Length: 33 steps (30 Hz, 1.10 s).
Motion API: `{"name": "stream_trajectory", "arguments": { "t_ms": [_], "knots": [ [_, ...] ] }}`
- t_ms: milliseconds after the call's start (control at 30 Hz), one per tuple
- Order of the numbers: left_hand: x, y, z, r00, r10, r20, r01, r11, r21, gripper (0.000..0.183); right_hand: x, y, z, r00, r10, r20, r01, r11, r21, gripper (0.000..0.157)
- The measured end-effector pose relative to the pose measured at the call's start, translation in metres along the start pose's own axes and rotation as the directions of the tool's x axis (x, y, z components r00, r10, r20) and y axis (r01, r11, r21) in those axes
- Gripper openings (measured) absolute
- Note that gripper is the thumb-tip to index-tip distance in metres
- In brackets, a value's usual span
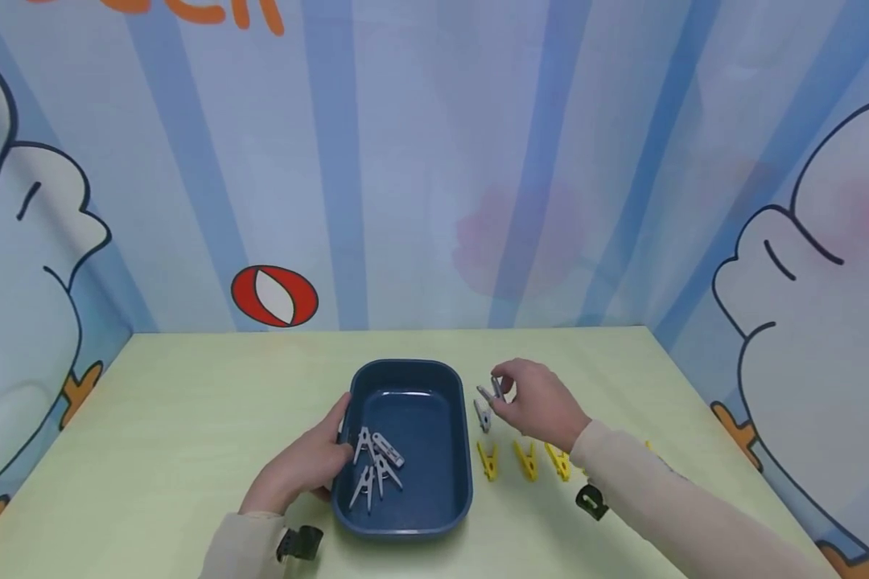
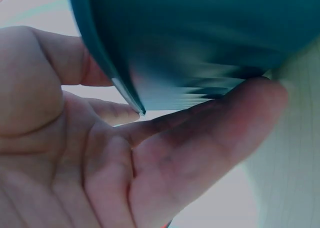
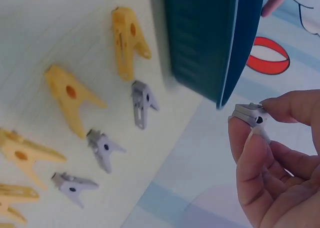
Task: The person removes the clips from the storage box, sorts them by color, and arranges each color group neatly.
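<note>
A dark blue tray (image 1: 434,450) stands in the middle of the table. My left hand (image 1: 304,462) grips its left side, the thumb over the rim and the fingers (image 2: 215,148) against the outer wall and low beneath it. Inside the tray's left half lie several light grey clothespins (image 1: 364,486). To the right of the tray, my right hand (image 1: 539,402) pinches a grey clothespin (image 3: 250,117) between thumb and fingers, above the table. In the right wrist view, more grey clothespins (image 3: 104,149) lie in a row, partly hidden by the hand in the head view.
Yellow clothespins (image 1: 488,461) form a nearer row on the pale table (image 1: 217,402), partly under the right forearm. A patterned backdrop (image 1: 434,161) rises behind the table and along both sides. Each wrist carries a small black device (image 1: 300,543).
</note>
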<state>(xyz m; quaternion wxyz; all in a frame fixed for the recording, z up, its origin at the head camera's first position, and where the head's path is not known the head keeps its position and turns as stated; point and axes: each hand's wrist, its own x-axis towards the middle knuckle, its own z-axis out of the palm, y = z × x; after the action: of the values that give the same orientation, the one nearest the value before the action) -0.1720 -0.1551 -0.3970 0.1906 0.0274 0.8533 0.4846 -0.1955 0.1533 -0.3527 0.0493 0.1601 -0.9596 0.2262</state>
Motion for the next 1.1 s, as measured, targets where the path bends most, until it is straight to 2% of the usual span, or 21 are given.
{"name": "stream_trajectory", "arguments": {
  "t_ms": [200,533,833,1100],
  "knots": [
    [0.000,0.000,0.001,1.000,-0.001,-0.004,0.001,1.000,-0.004,0.079,0.001,0.012,-0.007,0.996,0.083,0.018,-0.083,0.997,0.004,0.034],
    [0.001,-0.001,0.001,1.000,-0.007,-0.003,0.007,1.000,-0.007,0.079,0.001,0.041,-0.017,0.975,0.212,0.059,-0.214,0.977,0.019,0.038],
    [0.001,0.000,-0.001,1.000,-0.012,-0.007,0.012,1.000,0.011,0.079,-0.001,0.071,-0.018,0.969,0.243,0.047,-0.243,0.970,-0.004,0.039],
    [0.000,0.001,0.001,1.000,-0.028,-0.007,0.029,0.999,0.017,0.078,-0.006,0.080,-0.021,0.954,0.294,0.066,-0.293,0.956,-0.014,0.042]
  ]
}}
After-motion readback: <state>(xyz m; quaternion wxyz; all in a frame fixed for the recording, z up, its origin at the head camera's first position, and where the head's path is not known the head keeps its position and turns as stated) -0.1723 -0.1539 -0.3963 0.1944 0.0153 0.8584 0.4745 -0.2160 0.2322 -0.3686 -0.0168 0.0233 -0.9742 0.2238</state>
